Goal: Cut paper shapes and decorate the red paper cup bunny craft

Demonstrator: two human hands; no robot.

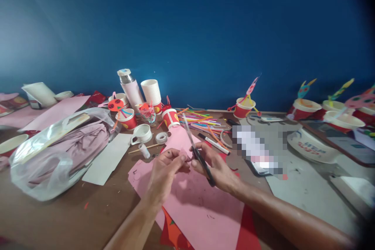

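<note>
My left hand [167, 167] pinches a small piece of pink paper [184, 154] between thumb and fingers. In my right hand [217, 167] is a pair of black-handled scissors [190, 133], its blades pointing up and away, close beside the paper piece. Both hands are over a large pink sheet [205, 207] that bears small dark marks. Red paper [250, 228] and an orange paper piece [173, 230] stick out from under it. Just beyond the hands, a red paper cup [170, 117] lies tipped near a roll of clear tape [161, 137].
Pipe cleaners [202, 120] lie in a loose pile behind the hands. A marker [215, 143] is at the right. To the left are a plastic bag [67, 152], a white card [108, 158] and a mug [142, 134]. A flask [131, 91] and stacked cups [151, 93] stand behind.
</note>
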